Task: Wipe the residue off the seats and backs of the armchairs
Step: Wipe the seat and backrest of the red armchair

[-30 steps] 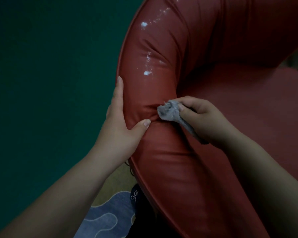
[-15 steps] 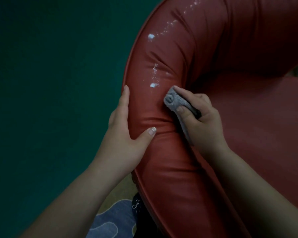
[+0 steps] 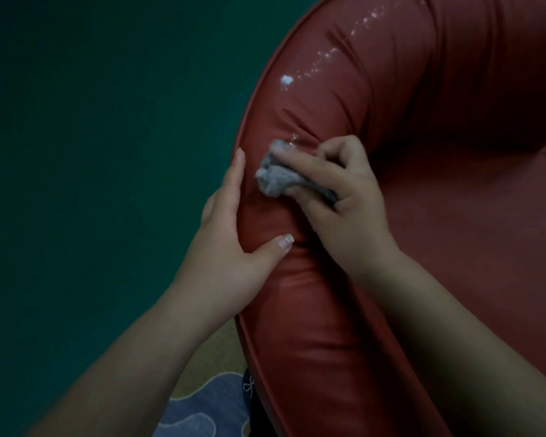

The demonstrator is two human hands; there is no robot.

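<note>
Head view: my two hands on the curved back of the red armchair (image 3: 391, 152), cloth at work

The armchair fills the frame from 12 to 5 o'clock, its glossy red padding creased, with white residue (image 3: 286, 80) spotted along the rim toward 1 o'clock and a faint streak just above the grey cloth (image 3: 275, 179). My right hand (image 3: 341, 197) comes in from 4 o'clock, fingers curled round the bunched cloth and pressing it onto the padded rim near centre. My left hand (image 3: 230, 234) reaches from 7 o'clock, fingers straight along the outer edge, thumb spread across the top, bracing the back just beside the cloth
</note>
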